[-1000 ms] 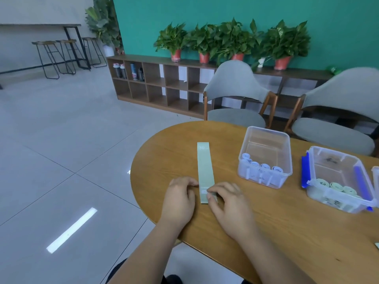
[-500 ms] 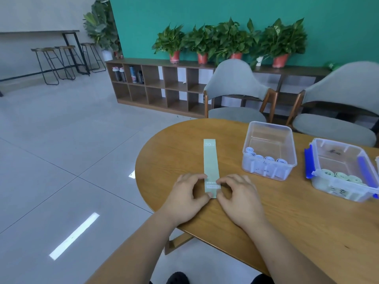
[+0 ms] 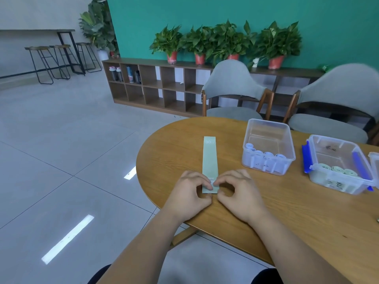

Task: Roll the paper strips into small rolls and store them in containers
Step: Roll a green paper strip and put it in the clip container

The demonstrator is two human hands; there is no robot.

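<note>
My left hand (image 3: 189,191) and right hand (image 3: 238,191) sit together, fingertips pinching the near end of the green paper strip (image 3: 209,160) lying flat on the table (image 3: 287,212), so the 1st curl starts tight, both containers (image 3: 268,148) in reach.

The pale green paper strip (image 3: 209,160) has the number 30 in white near its far end. A small mark comes after the 30, but it is too faint to read. The white rolls (image 3: 266,155) in the clear box (image 3: 269,122) and the green rolls (image 3: 336,169) in the box with blue clips (image 3: 336,138) have dark handwriting, too small to read.
</note>
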